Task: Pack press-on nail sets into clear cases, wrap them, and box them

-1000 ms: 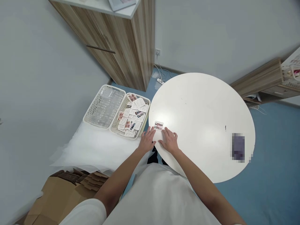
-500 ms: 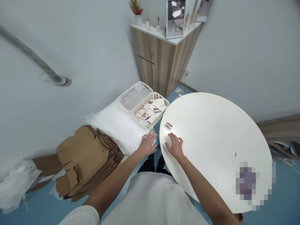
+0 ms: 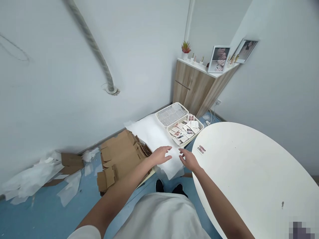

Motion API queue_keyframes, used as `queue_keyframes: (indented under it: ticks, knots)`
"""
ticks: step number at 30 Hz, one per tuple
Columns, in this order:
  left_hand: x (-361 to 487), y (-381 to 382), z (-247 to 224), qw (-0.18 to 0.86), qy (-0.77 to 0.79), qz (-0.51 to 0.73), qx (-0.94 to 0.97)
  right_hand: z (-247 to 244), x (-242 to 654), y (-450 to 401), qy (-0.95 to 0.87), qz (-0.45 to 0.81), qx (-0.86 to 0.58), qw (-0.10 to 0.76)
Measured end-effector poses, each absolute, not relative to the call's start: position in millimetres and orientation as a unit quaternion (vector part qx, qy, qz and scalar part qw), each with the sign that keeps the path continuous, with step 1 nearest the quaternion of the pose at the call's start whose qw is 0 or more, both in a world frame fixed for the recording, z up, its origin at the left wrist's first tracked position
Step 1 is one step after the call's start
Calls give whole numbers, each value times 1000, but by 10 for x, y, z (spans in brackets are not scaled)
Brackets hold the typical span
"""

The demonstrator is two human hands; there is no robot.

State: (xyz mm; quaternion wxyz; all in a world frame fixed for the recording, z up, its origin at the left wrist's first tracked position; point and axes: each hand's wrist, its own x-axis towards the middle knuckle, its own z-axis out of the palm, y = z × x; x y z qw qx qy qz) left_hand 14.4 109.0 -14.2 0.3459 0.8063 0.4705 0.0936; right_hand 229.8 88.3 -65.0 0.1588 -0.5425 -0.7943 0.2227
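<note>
My left hand (image 3: pixel 161 155) hangs over the stack of white sheets (image 3: pixel 152 132), its fingers apart and nothing in it. Facing it, my right hand (image 3: pixel 188 160) is also empty, fingers spread and slightly curled, between the sheets and the round table's edge. Whether either hand touches the sheets I cannot tell. A small card of press-on nails (image 3: pixel 201 149) lies on the white round table (image 3: pixel 239 159), just beyond my right hand. Past the sheets stands a white basket (image 3: pixel 183 143) filled with similar cards, beside another white basket (image 3: pixel 159 114) with clear plastic pieces in it.
Flattened brown cardboard boxes (image 3: pixel 122 156) are piled to the left of the sheets. Crumpled white wrapping (image 3: pixel 32 176) lies on the blue floor at far left. A wooden cabinet (image 3: pixel 191 86) with picture frames stands in the corner, a power cord (image 3: pixel 211 117) near its foot.
My view has swung left. My right hand has left the table's edge and come over beside the white sheets, closer to my left hand. The nail card stays on the table.
</note>
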Motion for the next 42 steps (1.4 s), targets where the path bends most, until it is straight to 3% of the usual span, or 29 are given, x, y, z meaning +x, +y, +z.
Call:
queue_keyframes:
  ticks: [9,13,22,27,42]
  knots:
    - [-68,1614,-5,381,469,109,789,-339,2338,1605,-797,217,-553,111]
    - [-66,1951,-66,419,479,135,759,-331,2387,2140,-771,243,-574,133]
    - [410,3291,-451,524,568,220,596,-864,2434,3478,-704,284,-613,219]
    - [677,3879,-721,598,590,267,472,-1101,2425,4068,-690,291,-625,221]
    - [962,4528,-1203,692,552,386,259,-1318,2326,4682,-675,308,-635,213]
